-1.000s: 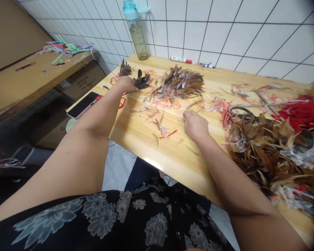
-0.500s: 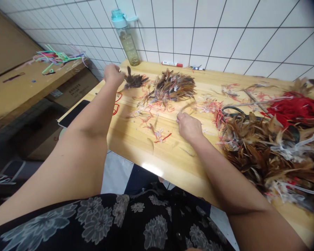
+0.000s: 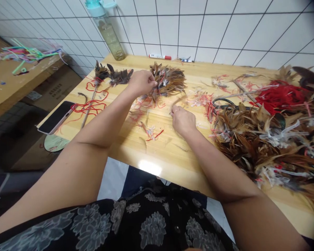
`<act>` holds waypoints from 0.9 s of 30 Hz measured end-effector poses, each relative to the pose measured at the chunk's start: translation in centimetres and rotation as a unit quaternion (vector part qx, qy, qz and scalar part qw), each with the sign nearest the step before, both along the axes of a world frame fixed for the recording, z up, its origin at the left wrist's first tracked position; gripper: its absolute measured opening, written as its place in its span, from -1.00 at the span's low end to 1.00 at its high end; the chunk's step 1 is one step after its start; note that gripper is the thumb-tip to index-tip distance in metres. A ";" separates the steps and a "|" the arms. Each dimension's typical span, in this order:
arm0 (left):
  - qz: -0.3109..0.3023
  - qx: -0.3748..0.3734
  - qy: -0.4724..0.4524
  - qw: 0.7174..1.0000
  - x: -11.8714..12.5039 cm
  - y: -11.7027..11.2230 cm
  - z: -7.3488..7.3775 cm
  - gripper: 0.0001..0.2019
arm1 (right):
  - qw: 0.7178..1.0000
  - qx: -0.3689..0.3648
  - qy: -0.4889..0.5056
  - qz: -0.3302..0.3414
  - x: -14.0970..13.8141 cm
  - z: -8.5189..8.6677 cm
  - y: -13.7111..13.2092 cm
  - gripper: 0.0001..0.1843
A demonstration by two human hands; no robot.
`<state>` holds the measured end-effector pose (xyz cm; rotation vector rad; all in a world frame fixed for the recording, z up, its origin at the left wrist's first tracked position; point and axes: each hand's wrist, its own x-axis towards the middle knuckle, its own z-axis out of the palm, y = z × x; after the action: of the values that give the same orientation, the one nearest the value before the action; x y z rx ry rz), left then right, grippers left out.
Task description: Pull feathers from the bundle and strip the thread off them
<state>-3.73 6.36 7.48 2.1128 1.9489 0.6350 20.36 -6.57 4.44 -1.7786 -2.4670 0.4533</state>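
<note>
My left hand (image 3: 142,83) reaches to the left edge of a pile of brown feathers (image 3: 172,79), its fingers curled together at the tips. Whatever they pinch, if anything, is hidden. My right hand (image 3: 183,120) rests low over the table with closed fingers. A thin brown feather (image 3: 178,100) shows just beyond its fingertips; I cannot tell whether it is held. Left of my left hand lies a small row of dark feathers (image 3: 120,76). Beside it, a thin stick (image 3: 87,109) with dark feathers at its far end lies with red string (image 3: 94,106) across it.
A large heap of brown feathers (image 3: 240,139) and red strands (image 3: 279,96) cover the right side. A water bottle (image 3: 111,40), a red marker (image 3: 160,56) and a smaller marker (image 3: 186,60) stand or lie along the tiled wall. A phone (image 3: 56,118) lies at the left edge.
My left hand has moved right, from beside the dark feathers to the brown feather pile. The stick and red string have come into view. My right hand stays nearly in place.
</note>
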 end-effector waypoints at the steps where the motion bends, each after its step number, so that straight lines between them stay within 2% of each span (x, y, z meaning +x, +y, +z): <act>1: -0.001 -0.003 0.000 1.000 0.7 0.0 -0.1 -0.81 | 1.000 0.001 0.005 -0.003 0.0 0.0 0.0 -0.54; 6: 0.019 -0.044 0.004 0.999 3.5 0.8 -1.0 -0.66 | 0.999 0.016 0.029 -0.025 0.1 -0.3 0.3 -0.49; 11: 0.071 -0.047 -0.051 0.995 4.8 1.7 -2.4 -0.67 | 0.996 0.021 0.061 -0.067 0.4 -0.1 0.4 -0.50; 14: 0.075 -0.022 -0.130 0.988 4.7 0.7 -2.1 -0.72 | 0.989 0.014 0.100 -0.106 0.7 0.1 0.6 -0.51; 19: 0.009 -0.008 -0.301 0.953 4.8 -2.7 -1.4 -0.73 | 0.978 0.028 0.167 -0.124 1.0 -0.2 0.9 -0.53; 22: -0.012 -0.004 -0.374 0.927 5.4 -4.0 -2.2 -0.70 | 0.975 0.037 0.187 -0.115 1.0 -0.6 1.0 -0.52; 27: 0.017 -0.015 -0.416 0.909 5.3 -4.4 -4.2 -0.64 | 0.972 0.054 0.203 -0.107 0.8 -1.5 1.2 -0.53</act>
<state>1.61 2.01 3.24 1.4032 1.4691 1.2415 21.21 -5.39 2.94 -1.6847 -1.9641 0.5848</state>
